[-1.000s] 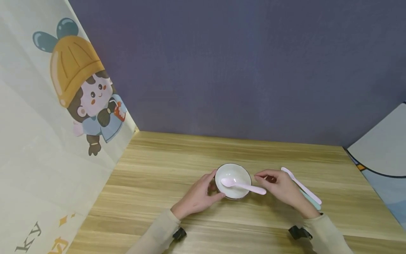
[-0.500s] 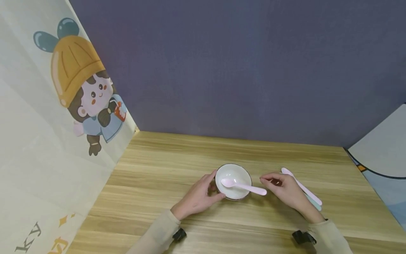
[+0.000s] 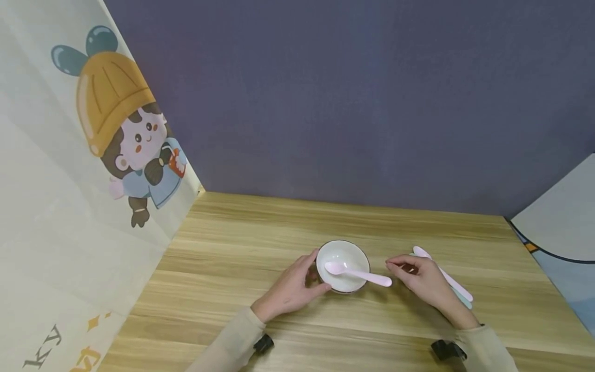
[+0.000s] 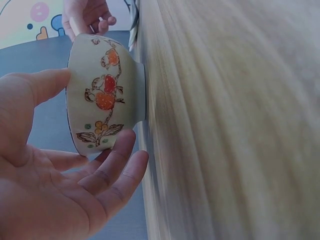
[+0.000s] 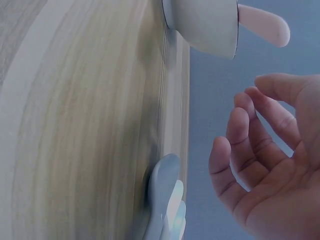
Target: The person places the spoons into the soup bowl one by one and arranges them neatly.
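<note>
A small white bowl with a dark rim stands on the wooden table, and a pink spoon lies in it, its handle sticking out over the right side. My left hand holds the bowl from the left, thumb at the rim and fingers against the side; orange and red fruit decorate the bowl's outer wall in the left wrist view. To the right of the spoon handle, my right hand hovers with bent fingers and nothing in them. In the right wrist view that hand is apart from the spoon handle.
Right of and partly beneath my right hand, another pink spoon and a teal one lie together on the table. A dark blue panel rises behind the table, and a pale printed wall borders it on the left.
My right hand has drawn back a little to the right, away from the spoon handle. The left hand and the bowl have hardly moved.
</note>
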Demonstrator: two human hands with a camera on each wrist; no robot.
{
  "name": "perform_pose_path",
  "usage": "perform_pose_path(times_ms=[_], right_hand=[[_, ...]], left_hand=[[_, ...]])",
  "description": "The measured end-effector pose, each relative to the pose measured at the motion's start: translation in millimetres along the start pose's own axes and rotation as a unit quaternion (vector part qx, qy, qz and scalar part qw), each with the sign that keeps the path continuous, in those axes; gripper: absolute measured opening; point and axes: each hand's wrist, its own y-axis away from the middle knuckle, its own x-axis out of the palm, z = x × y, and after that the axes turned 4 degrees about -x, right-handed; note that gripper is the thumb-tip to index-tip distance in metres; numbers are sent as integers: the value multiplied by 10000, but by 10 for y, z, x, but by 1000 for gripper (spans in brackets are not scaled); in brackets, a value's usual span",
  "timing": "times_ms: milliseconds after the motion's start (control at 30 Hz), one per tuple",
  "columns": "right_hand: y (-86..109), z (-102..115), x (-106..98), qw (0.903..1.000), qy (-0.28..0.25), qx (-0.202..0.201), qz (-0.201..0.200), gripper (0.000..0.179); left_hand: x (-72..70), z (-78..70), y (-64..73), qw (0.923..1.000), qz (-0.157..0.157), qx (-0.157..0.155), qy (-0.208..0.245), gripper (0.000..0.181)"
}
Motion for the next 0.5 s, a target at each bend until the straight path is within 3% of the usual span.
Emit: perform_pose_path(times_ms=[500], right_hand=[[17, -91, -35, 9998, 121, 176, -52, 23]], left_hand=[[-2, 2, -2, 10000, 6, 15, -46, 88]])
